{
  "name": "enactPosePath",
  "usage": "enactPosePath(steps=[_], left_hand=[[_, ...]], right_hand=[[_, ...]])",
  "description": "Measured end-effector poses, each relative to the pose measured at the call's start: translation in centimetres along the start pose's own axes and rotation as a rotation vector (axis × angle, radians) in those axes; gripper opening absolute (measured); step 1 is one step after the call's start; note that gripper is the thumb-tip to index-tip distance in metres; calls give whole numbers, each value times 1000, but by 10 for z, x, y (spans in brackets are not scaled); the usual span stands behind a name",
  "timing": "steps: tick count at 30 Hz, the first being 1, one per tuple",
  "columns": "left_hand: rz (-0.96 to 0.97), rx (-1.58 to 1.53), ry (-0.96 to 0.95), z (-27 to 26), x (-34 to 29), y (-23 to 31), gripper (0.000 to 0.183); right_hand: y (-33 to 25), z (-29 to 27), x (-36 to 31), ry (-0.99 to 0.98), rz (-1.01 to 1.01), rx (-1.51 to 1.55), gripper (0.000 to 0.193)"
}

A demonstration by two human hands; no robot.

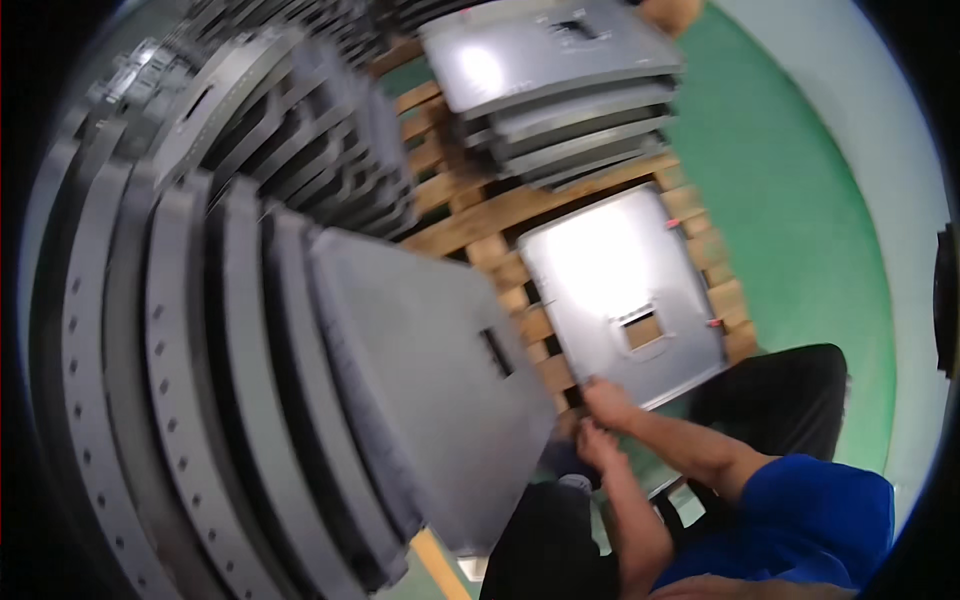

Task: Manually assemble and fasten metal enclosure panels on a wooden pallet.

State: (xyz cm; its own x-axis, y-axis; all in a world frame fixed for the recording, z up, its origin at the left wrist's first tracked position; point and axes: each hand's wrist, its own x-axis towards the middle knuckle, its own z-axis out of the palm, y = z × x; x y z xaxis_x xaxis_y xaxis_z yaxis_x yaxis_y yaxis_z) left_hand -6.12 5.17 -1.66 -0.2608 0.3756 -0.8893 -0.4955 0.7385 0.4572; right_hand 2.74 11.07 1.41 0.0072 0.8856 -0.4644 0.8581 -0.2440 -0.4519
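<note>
A flat grey metal panel with a square cutout lies on a wooden pallet, light glaring off its surface. At its near left corner is my right hand, fingers curled in and overlapping the panel's edge. Just below and close beside it, my left hand is closed too, its fingertips bunched together. Blur and the fingers themselves hide whatever either hand holds. Two small red pieces sit along the panel's right edge.
Large grey metal panels stand on edge in a row at my left. More stacked panels lie at the pallet's far end. Pallet slats show between them. Green floor runs along the right, beside a pale wall.
</note>
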Motion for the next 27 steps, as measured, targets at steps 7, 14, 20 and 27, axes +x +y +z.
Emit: enactPosePath(steps=[7, 14, 20, 27], left_hand=[[-13, -29, -2, 11, -18, 10, 19], [-43, 0, 44, 19, -28, 15, 18], [-55, -39, 9, 2, -7, 0, 16], [-104, -113, -107, -11, 4, -3, 18]], right_hand=[[18, 24, 12, 40, -261, -331, 30], [24, 26, 13, 85, -386, -405, 22], [14, 19, 14, 31, -238, -380, 23], [17, 18, 15, 7, -298, -371, 26]])
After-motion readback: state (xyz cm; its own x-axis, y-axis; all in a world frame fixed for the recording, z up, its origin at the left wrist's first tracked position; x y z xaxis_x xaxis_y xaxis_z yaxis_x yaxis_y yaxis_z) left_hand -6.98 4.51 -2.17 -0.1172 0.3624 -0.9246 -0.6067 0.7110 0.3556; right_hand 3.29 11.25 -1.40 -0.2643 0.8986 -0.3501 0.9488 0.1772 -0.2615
